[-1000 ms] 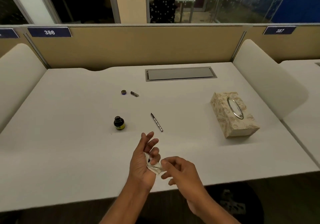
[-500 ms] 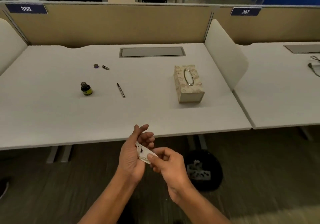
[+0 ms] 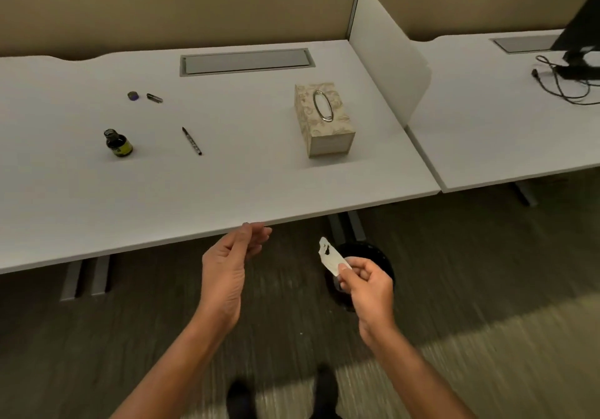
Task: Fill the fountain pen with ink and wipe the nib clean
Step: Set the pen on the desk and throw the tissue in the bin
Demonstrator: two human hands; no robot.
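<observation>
My right hand (image 3: 367, 285) pinches a crumpled white tissue (image 3: 329, 256) with a dark ink stain, held off the desk and above a black bin (image 3: 376, 256) on the floor. My left hand (image 3: 227, 266) is empty, fingers loosely apart, just below the desk's front edge. On the white desk (image 3: 227, 185) the fountain pen (image 3: 192, 141) lies alone, nib end pointing away. The small dark ink bottle (image 3: 117, 143) stands uncapped to its left. Farther back lie its cap (image 3: 133, 95) and a small metal pen part (image 3: 154, 98).
A patterned tissue box (image 3: 324, 120) stands on the right of the desk. A white divider (image 3: 386, 51) separates a neighbouring desk with cables (image 3: 565, 84). A grey cable tray (image 3: 246, 61) is set in the desk's back. My shoes (image 3: 279, 396) show on the carpet.
The view has backed away from the desk and swung right. My hands have parted: the right one carries the stained tissue right, over the bin, and the left one has let go.
</observation>
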